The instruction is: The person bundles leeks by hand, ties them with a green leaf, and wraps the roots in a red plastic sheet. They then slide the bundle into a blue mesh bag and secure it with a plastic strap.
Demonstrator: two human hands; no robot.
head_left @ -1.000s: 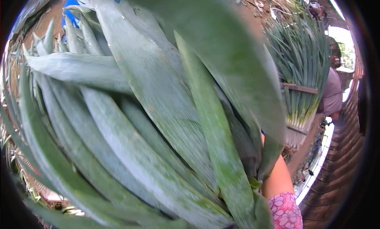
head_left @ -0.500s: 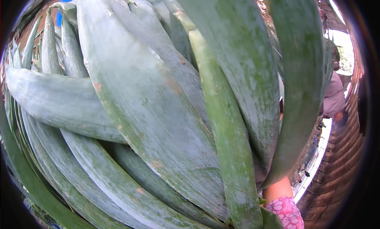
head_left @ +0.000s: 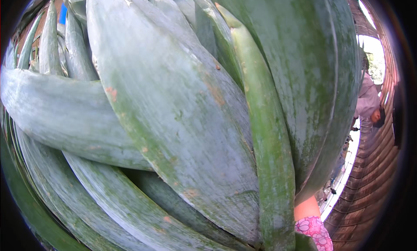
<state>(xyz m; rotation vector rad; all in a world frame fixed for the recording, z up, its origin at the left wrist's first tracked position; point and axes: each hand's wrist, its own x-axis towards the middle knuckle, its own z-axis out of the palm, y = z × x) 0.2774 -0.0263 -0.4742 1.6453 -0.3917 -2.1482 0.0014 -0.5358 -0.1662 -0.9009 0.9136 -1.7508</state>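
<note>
Long, thick grey-green leaves (head_left: pixel 182 120) fill most of the head view, very close. One broad leaf (head_left: pixel 56 110) bends across the left side, over several narrower ones (head_left: pixel 108 203). A slimmer, brighter green leaf (head_left: pixel 271 151) runs down right of the middle, beside a wide dark green leaf (head_left: pixel 304 73). At the lower right my right forearm (head_left: pixel 306 208) shows, with a pink flower-patterned sleeve (head_left: pixel 313 231). It goes up behind the leaves, which hide my right hand and its fingers. My left hand is not in view.
At the right edge another person in a pale mauve top (head_left: pixel 368 97) is partly visible, with one hand (head_left: pixel 376 116) showing. A brown ribbed surface (head_left: pixel 369 177) curves along the right side. Behind the leaves at the upper left is a bit of something blue (head_left: pixel 63 13).
The leaves look larger and nearer; the slim green leaf and the wide leaf on the right have shifted rightward. The other person's hand shows farther right. My right forearm has barely moved.
</note>
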